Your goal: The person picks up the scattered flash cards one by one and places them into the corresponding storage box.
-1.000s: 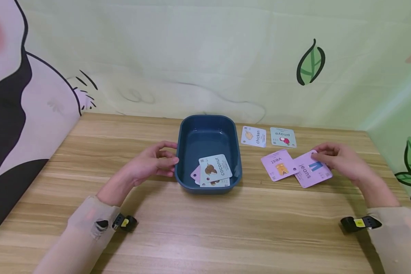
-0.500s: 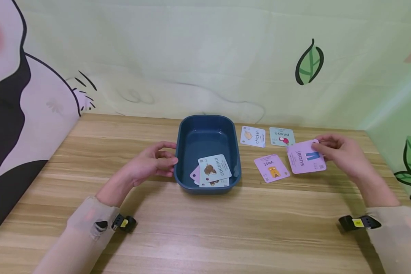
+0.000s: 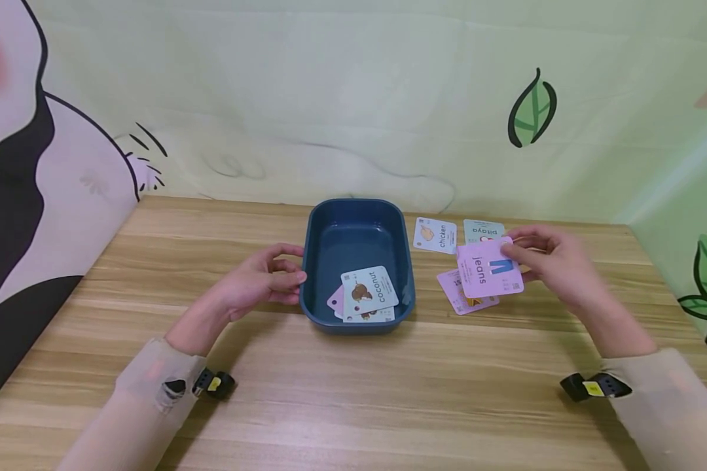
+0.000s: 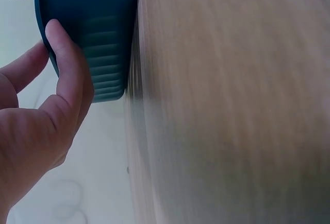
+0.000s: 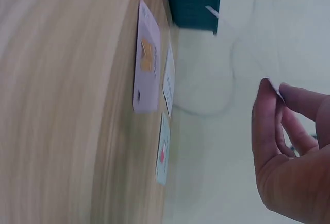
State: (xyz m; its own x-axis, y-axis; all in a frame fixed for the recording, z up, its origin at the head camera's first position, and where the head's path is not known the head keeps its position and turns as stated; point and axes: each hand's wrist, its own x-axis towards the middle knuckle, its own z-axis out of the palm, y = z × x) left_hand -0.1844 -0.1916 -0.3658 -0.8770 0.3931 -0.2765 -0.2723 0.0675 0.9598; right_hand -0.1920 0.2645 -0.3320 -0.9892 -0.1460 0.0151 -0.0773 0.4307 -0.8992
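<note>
My right hand [image 3: 556,268] pinches a purple "jeans" flashcard [image 3: 484,269] at its upper right corner, thumb on top. The card is raised over the table and partly covers a purple "vest" flashcard [image 3: 452,299]. In the right wrist view the held card shows as a thin edge, while the vest flashcard [image 5: 147,64] lies flat. My left hand [image 3: 265,281] touches the left side of a dark blue plastic box [image 3: 356,245], its fingertips at the outer wall and rim. Inside the box a "coconut" flashcard [image 3: 370,291] lies over other cards, one of them purple [image 3: 334,299].
A "chicken" flashcard [image 3: 435,235] lies right of the box near the back edge. Beside it is a "pitaya" flashcard [image 3: 478,229], partly hidden by the right hand and held card. A printed cloth backdrop [image 3: 353,98] rises behind the wooden table [image 3: 389,399].
My right hand has lifted the jeans flashcard off the table and carried it left, over the vest flashcard. The vest flashcard shifted slightly as it came away. My left hand stays at the box.
</note>
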